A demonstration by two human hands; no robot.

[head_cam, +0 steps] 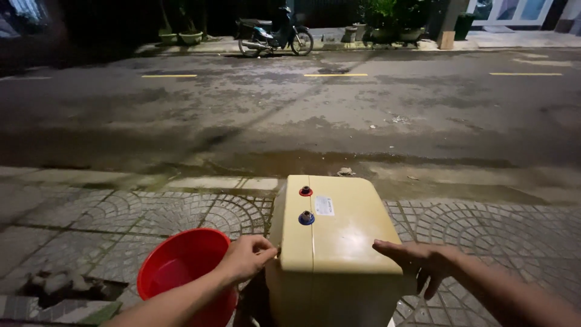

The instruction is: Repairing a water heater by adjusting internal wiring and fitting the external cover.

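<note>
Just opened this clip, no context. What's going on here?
A person stands on a patterned pavement at night, both hands on a cream boxy tank with a red and a blue pipe fitting on top. The left hand grips its left edge; the right hand rests on its right side. A red bucket sits beside it on the left.

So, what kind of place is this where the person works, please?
Probably a street-side pavement at night. Patterned paving stones lie underfoot, an asphalt road with yellow dashes runs ahead, and a parked motorbike stands across it. Both hands hold a cream boxy tank.
</note>
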